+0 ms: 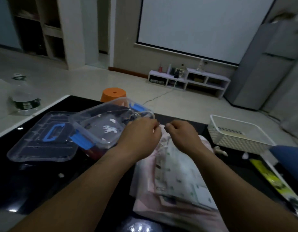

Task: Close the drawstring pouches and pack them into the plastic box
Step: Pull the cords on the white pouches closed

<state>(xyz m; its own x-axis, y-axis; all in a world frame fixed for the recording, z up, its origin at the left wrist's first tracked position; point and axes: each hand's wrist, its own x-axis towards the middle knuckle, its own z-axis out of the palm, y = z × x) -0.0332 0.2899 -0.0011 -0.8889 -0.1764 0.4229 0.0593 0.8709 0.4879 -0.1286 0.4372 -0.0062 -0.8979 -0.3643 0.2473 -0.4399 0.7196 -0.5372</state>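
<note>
Lid (42, 136): off, flat on the tabletop (27, 181), left of the plastic box and partly under its left edge.
Plastic box (101, 124): open and tilted, propped on the lid and on something red beneath. Likely to rock or slide if bumped, or when a pouch is dropped in.
Left hand (141, 133): at the box's right corner, fingers curled, pinching the mouth of the top pouch. Could knock the tipped box if drawn outward towards it.
Top pouch (176, 161): just right of the box, on a stack of pouches (161, 206), mouth bunched between the two hands. Cord too small to make out. May stay half open under an uneven pull, or drag the stack askew.
Right hand (181, 133): further right of the box, fingers curled, pinching the same mouth. Closing stalls if the pinch slips.
White basket (237, 133): well right of the box, out of the way.
</note>
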